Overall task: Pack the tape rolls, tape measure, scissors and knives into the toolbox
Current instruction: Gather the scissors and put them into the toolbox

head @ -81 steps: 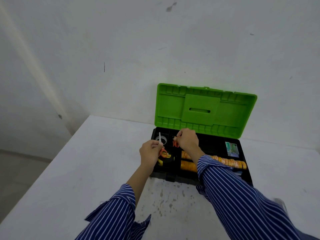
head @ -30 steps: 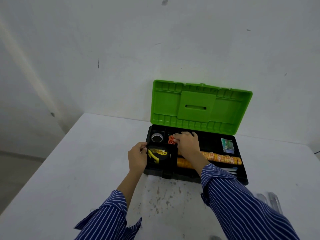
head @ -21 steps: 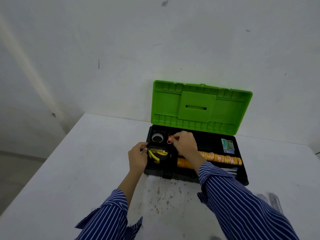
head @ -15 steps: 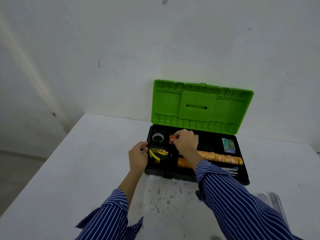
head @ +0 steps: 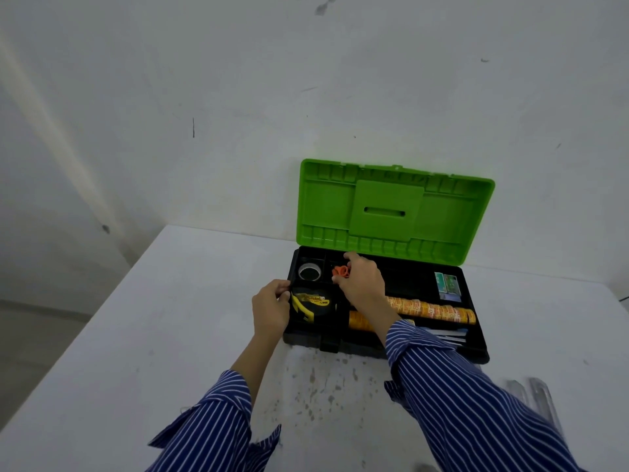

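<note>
Holding the orange-handled scissors [head: 341, 271] over a back compartment of the toolbox [head: 474, 349], the right hand [head: 360, 282] has its fingers curled round the loops; the blades are hidden under the hand. Scissors of this kind I judge light and stiff, with sharp points, so the plastic loops are the safe place to grip, points turned down or away.

At 9 o'clock from the scissors a grey tape roll [head: 309, 271] lies flat in its own cell. At 7 o'clock sits the black-and-yellow tape measure [head: 311, 303], probably dense and a little slippery, best taken across its flat sides. The left hand [head: 270, 308] rests with bent fingers on the left rim of the box, just beside it; I cannot tell if it really grips.

Orange tape rolls [head: 429, 308] lie in a row at 4 o'clock.
</note>
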